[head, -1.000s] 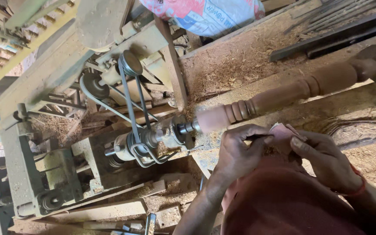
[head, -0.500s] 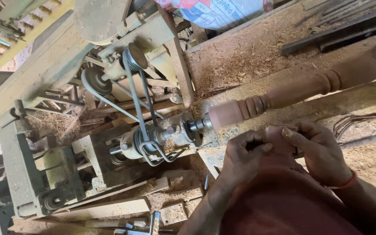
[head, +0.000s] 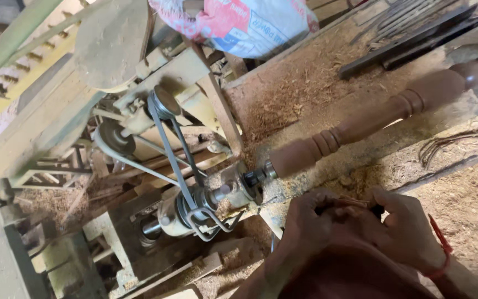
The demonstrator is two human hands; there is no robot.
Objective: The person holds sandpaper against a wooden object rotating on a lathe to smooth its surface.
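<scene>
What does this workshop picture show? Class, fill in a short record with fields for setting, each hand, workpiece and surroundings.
Setting: wood lathe with drive belt, sawdust all around
Left hand: pinching a small folded reddish sheet, likely sandpaper
Right hand: gripping the same sheet; red band at the wrist
Workpiece: turned wooden spindle mounted on the lathe, apart from both hands
Surroundings: printed sack behind

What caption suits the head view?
Both hands pinch a small sheet below a turned wooden spindle on a belt-driven lathe.
</scene>
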